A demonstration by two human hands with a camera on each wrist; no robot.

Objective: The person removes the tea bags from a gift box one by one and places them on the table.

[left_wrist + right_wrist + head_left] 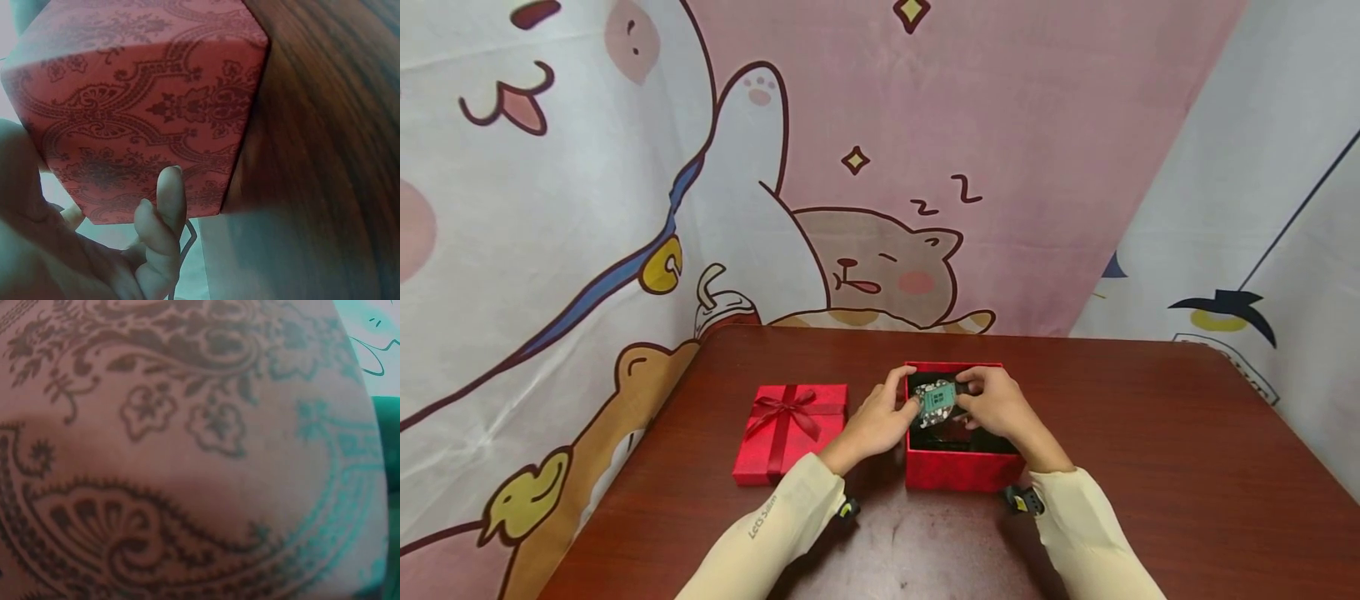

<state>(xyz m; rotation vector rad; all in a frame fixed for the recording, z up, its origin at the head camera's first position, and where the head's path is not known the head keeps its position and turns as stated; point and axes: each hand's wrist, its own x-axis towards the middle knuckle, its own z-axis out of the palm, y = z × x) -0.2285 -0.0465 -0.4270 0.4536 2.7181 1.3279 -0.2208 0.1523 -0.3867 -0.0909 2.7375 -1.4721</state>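
From the head, the right hand (996, 404) pinches the right end of a patterned packet (937, 402) with a green label, at the open red box (964, 473). The left hand (880, 421) is at the box's left rim, thumb by the packet's left end; whether it grips, I cannot tell. A ribboned lid (823, 429) lies left on the surface (1150, 450).

From the left wrist, bent fingers (170, 200) show beside the box's outer wall.

From the right wrist, patterned box wall fills most of the view.
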